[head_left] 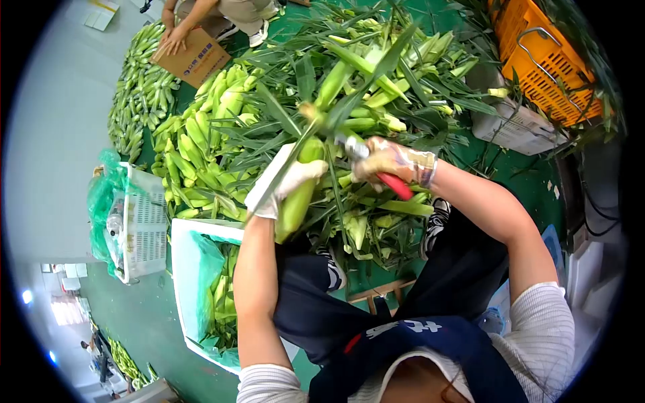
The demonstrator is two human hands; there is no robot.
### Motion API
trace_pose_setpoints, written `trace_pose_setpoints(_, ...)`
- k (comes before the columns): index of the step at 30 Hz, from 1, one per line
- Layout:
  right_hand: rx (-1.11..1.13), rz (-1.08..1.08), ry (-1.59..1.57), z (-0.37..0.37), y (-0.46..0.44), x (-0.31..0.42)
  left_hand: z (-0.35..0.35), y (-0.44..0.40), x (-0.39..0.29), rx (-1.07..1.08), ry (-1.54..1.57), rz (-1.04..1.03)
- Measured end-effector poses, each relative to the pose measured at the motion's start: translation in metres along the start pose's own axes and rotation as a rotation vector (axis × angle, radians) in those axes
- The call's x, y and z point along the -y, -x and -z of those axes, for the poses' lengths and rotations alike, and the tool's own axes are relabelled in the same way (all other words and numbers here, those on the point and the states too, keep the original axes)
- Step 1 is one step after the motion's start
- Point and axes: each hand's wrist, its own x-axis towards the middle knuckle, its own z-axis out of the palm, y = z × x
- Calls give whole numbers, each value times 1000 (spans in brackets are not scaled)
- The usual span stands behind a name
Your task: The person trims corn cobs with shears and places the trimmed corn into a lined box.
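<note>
My left hand [295,178], in a pale glove, is closed around a green ear of corn [291,218] still in its husk, its stalk end pointing up and away from me. Gloved as well, my right hand [390,163] grips red-handled pruning shears [396,187]. Their metal end is smeared by motion and reaches toward the stalk end of the ear; whether it touches cannot be made out. Long green leaves cross in front of both hands. Beneath them spreads a heap of corn ears and leaves [376,87].
At my left stands a white foam box [180,269] lined with green plastic, corn inside. Beyond it is a white crate [149,225]. An orange crate [547,64] rests on a pale crate [521,131] at right. Another person's hands touch a cardboard box [195,57] near piled corn [141,91].
</note>
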Motion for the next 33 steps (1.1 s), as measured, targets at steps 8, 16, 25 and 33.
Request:
trace_pose_setpoints(8,-36,70,154,5,23,3,-6,20,0,82,792,-239)
trace_pose_setpoints(16,260,139,156,-3,49,21,-37,5,7,565,1105,-225)
trace_pose_setpoints(25,-262,216,-220,6,36,18,-35,-19,10,-40,1225,-127)
trace_pose_setpoints(33,-285,237,-143,-3,34,15,-17,-24,13,-653,1549,127)
